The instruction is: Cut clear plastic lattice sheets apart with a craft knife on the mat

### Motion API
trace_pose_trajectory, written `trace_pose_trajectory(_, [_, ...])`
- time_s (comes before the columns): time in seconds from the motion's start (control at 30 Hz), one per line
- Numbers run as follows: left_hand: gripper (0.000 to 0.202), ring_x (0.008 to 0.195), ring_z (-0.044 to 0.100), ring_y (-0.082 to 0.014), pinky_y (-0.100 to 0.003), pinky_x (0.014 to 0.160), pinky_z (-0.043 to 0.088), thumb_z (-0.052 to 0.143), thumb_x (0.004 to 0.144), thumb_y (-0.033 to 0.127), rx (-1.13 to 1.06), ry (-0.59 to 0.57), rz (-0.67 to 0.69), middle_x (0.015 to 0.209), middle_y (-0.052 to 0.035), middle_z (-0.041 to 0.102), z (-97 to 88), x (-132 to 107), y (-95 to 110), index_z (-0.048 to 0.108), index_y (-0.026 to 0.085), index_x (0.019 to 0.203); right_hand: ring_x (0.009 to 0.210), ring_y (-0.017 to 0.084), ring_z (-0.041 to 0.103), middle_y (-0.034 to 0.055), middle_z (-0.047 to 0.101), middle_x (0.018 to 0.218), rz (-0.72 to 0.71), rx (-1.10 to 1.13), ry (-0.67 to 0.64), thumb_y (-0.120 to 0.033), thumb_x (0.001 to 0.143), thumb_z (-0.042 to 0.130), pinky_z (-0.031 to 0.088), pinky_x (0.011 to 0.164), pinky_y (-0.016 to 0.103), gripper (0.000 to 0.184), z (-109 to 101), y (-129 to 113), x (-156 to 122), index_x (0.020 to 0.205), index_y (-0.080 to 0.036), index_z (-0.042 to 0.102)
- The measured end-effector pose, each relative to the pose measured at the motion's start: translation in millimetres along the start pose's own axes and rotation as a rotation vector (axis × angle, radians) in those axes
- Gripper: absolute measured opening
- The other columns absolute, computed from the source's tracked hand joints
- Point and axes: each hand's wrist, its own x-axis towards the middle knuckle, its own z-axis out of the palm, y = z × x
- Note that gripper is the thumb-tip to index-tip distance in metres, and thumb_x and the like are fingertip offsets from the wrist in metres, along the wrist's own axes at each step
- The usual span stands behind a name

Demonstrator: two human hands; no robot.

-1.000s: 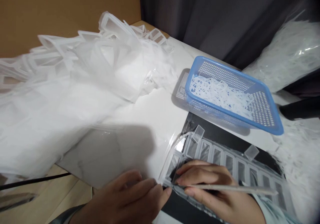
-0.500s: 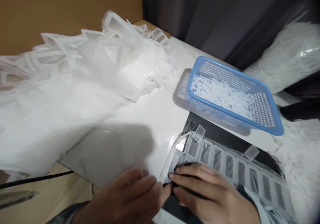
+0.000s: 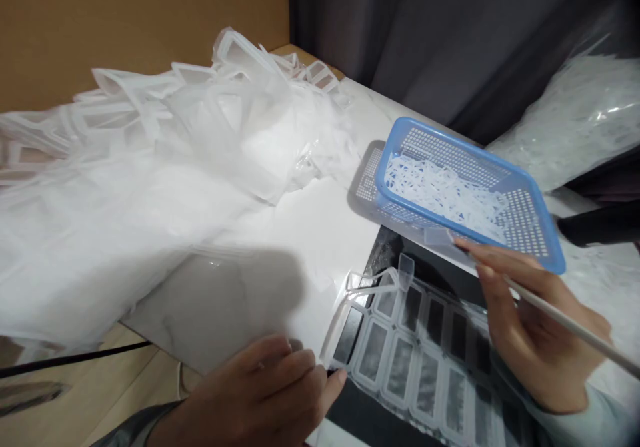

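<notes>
A translucent plastic sheet of rectangular cells (image 3: 415, 360) lies on a black mat (image 3: 435, 267) near the table's front edge. My left hand (image 3: 265, 394) rests flat with its fingertips pressing the sheet's near left corner. My right hand (image 3: 530, 327) is raised over the sheet beside the blue basket (image 3: 535, 247). Its fingertips pinch a small clear plastic piece (image 3: 437, 236), and a thin pale stick (image 3: 575, 330) lies across the same hand.
The blue basket holds white plastic strips (image 3: 450, 194). A big heap of translucent plastic frames and film (image 3: 150, 167) covers the left of the white table (image 3: 310, 227). More bagged plastic (image 3: 580, 120) lies at the right. A black cable (image 3: 75, 357) runs along the front left.
My right hand has lifted off the sheet's left end and moved right and up toward the basket, carrying a small clear piece. The left hand has stayed on the corner.
</notes>
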Motion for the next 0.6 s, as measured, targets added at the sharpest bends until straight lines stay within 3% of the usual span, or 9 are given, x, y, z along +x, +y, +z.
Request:
trace_pose_trajectory(0.17, [0.024, 0.098, 0.053, -0.0117, -0.027, 0.098, 0.039, 0.049, 0.104, 0.033, 0.021, 0.043, -0.013, 0.104, 0.0037, 0.066, 1.9, 10.6, 5.7, 0.07, 0.026, 0.112, 0.105, 0.023, 0.07, 0.006, 0.072, 0.114, 0.002, 0.098, -0.227, -0.014, 0.096, 0.061, 0.056, 0.093, 0.035, 0.018, -3.9, -9.1, -0.3, 0.11, -0.023, 0.069])
trace_pose_trajectory(0.27, [0.026, 0.117, 0.052, -0.0138, -0.029, 0.103, 0.04, 0.049, 0.103, 0.031, 0.042, -0.002, -0.008, 0.127, 0.0027, 0.065, 3.2, 24.5, 9.6, 0.068, 0.024, 0.119, 0.102, 0.019, 0.071, 0.004, 0.074, 0.11, 0.096, 0.243, -0.32, -0.016, 0.097, 0.061, 0.058, 0.09, 0.028, 0.018, -0.5, -13.1, -10.1, 0.112, -0.025, 0.068])
trace_pose_trajectory(0.37, [0.037, 0.133, 0.046, -0.0194, -0.036, 0.108, 0.038, 0.045, 0.104, 0.035, 0.081, -0.117, 0.006, 0.143, -0.0005, 0.058, 3.9, 36.5, 10.6, 0.061, 0.018, 0.132, 0.103, 0.019, 0.072, 0.0046, 0.075, 0.111, 0.114, 0.408, -0.431, -0.016, 0.098, 0.061, 0.06, 0.092, 0.029, 0.02, 5.2, -12.1, -21.9, 0.113, -0.024, 0.069])
trace_pose_trajectory(0.43, [0.04, 0.136, 0.045, -0.0218, -0.039, 0.111, 0.036, 0.044, 0.103, 0.032, 0.093, -0.165, 0.02, 0.145, -0.0025, 0.057, 5.7, 41.3, 11.5, 0.058, 0.015, 0.137, 0.105, 0.02, 0.072, 0.006, 0.076, 0.111, 0.119, 0.485, -0.429, -0.015, 0.098, 0.061, 0.06, 0.094, 0.031, 0.02, 9.6, -10.4, -27.6, 0.114, -0.023, 0.07])
trace_pose_trajectory(0.6, [0.045, 0.136, 0.045, -0.0249, -0.04, 0.113, 0.033, 0.043, 0.101, 0.025, 0.108, -0.154, -0.033, 0.147, -0.0092, 0.055, 15.4, 46.3, 20.6, 0.052, 0.01, 0.142, 0.106, 0.021, 0.073, 0.008, 0.077, 0.108, 0.12, 0.577, -0.375, -0.014, 0.098, 0.061, 0.061, 0.093, 0.031, 0.018, 16.4, -8.8, -29.9, 0.111, -0.02, 0.071])
